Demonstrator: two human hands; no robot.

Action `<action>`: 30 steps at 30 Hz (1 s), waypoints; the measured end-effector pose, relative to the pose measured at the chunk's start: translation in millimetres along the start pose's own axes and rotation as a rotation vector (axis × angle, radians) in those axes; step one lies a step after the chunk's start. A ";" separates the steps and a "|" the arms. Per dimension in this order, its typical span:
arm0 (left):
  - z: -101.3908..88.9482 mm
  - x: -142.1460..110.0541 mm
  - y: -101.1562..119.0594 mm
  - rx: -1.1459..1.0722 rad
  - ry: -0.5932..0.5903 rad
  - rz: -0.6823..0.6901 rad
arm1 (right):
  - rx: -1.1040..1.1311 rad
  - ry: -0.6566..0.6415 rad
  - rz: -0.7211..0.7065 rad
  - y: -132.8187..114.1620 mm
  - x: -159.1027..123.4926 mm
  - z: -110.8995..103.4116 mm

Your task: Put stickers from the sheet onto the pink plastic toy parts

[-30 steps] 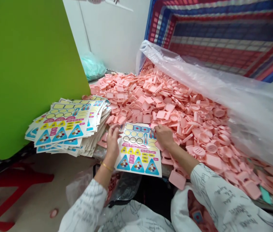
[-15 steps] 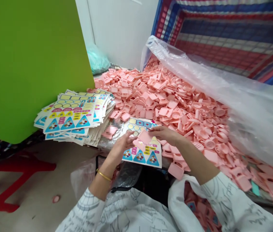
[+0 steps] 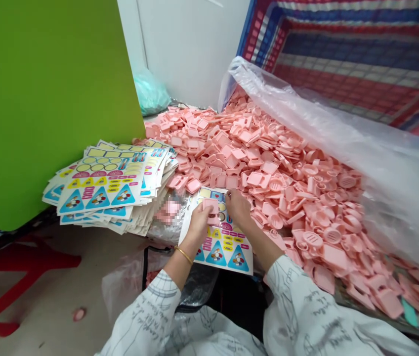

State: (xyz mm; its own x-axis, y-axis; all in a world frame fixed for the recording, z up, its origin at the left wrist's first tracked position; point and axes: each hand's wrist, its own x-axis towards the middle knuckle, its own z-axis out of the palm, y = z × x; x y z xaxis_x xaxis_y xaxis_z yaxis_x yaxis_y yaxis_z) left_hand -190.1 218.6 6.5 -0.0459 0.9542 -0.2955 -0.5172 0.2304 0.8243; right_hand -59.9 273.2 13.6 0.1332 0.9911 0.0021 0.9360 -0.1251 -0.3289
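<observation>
Gripping a small pink plastic piece (image 3: 211, 205), the left hand (image 3: 199, 223) is held over the upper part of a printed sticker sheet (image 3: 224, 252), with its fingers closed around the piece. A gold bangle (image 3: 183, 254) is worn on the wrist of that hand. The right hand (image 3: 238, 208) is kept just beside the left hand, curled downward, with its fingertips (image 3: 230, 198) at the top edge of the sticker sheet. Whether anything is held by those fingers cannot be told. Blue triangles, yellow triangles and small pink labels are printed on the lower part of the sticker sheet, and its upper part is mostly covered by the hands.

To the left of the sticker sheet, a loose stack of similar sheets (image 3: 102, 185) is spread out, with a blurred pink patch (image 3: 168, 211) and a crinkled silver bag (image 3: 161, 230) between them. To the right and behind it, a large heap of pink plastic toy pieces (image 3: 287, 188) is piled, including flat rectangles and round slotted dishes. A clear plastic sheet (image 3: 391, 148) is draped over the far side of the heap. Beyond the stack, a green board (image 3: 46, 109) stands tilted. White printed sleeves (image 3: 306, 311) are seen below the sticker sheet.
</observation>
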 end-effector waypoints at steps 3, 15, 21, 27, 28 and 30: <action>0.5 16.8 -11.4 -0.018 0.028 -0.002 | -0.066 -0.002 0.018 2.8 4.2 11.3; -3.0 20.2 -21.8 -0.047 0.050 -0.003 | -0.058 -0.057 0.061 3.2 2.6 9.2; -5.7 22.1 -22.3 -0.045 0.059 -0.015 | -0.058 -0.021 0.063 -0.8 -4.4 10.6; -7.1 24.4 -24.3 -0.046 0.074 -0.025 | -0.055 -0.015 0.080 -2.1 -8.1 13.3; -7.3 24.8 -24.7 -0.045 0.075 -0.028 | -0.052 -0.015 0.086 -2.3 -8.1 13.7; -7.8 25.7 -25.6 -0.047 0.074 -0.030 | -0.051 -0.016 0.093 -2.7 -8.0 14.1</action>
State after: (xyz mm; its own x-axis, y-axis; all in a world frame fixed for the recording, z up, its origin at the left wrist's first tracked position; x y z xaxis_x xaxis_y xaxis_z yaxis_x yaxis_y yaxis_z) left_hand -184.7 235.7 -25.9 -0.0915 0.9300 -0.3561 -0.5584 0.2482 0.7916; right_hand -68.1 266.3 1.2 0.2151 0.9757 -0.0411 0.9352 -0.2180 -0.2789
